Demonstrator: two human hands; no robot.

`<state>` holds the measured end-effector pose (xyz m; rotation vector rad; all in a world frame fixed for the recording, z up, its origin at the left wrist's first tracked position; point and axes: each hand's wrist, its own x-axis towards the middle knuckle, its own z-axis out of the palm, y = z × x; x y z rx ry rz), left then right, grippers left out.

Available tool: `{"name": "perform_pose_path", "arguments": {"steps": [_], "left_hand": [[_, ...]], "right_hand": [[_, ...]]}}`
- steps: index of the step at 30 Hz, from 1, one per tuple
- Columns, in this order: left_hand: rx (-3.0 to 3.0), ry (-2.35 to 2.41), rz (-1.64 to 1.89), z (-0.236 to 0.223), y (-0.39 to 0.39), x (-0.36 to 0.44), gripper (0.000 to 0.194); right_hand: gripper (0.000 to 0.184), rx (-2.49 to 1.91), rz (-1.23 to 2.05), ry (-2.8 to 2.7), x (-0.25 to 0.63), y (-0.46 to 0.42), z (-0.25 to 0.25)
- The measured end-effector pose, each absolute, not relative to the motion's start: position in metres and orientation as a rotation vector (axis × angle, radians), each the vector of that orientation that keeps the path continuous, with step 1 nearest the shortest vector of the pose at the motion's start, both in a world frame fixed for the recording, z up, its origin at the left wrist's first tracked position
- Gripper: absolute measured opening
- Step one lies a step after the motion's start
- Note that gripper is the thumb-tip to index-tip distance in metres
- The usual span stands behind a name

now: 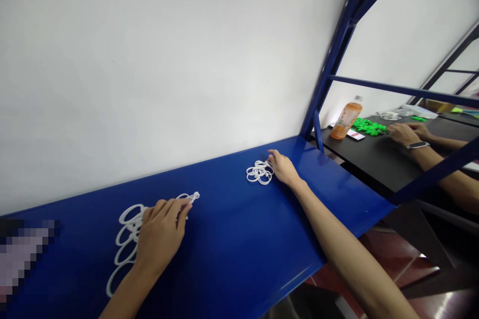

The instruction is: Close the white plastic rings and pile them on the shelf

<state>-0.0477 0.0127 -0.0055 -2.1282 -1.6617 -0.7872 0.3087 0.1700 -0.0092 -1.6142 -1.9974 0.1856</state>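
White rings (258, 173) lying on desk (232, 239) | left hand (160, 234) pinching one | right hand (285, 167) half-curling, hold unclear | lifting singly likely avoiding snags

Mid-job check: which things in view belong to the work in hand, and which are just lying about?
Work in hand:
larger white loop group, under the left hand
smaller white loop cluster, at the right hand
blue table beneath both

Seemingly just lying about, on the black table:
orange drink bottle
phone
green pieces, by a co-worker's hand
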Motion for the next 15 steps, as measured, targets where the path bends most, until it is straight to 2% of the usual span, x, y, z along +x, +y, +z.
{"name": "perform_pose_path", "arguments": {"steps": [5,10,15], "left_hand": [[-2.182,-1.756,-0.998,-0.002,0.012,-0.046,0.034],[-2.12,-2.105,-1.294,0.006,0.011,-0.041,0.039],[-2.142,-2.313,-1.438,0.009,0.01,-0.04,0.045]], "right_hand": [[0.033,-1.623,0.2,-1.965,0.308,0.17,-0.008],[0.033,-1.614,0.216,-1.954,0.308,0.17,-0.008],[0.032,-1.583,0.256,-1.956,0.307,0.171,-0.009]]}}
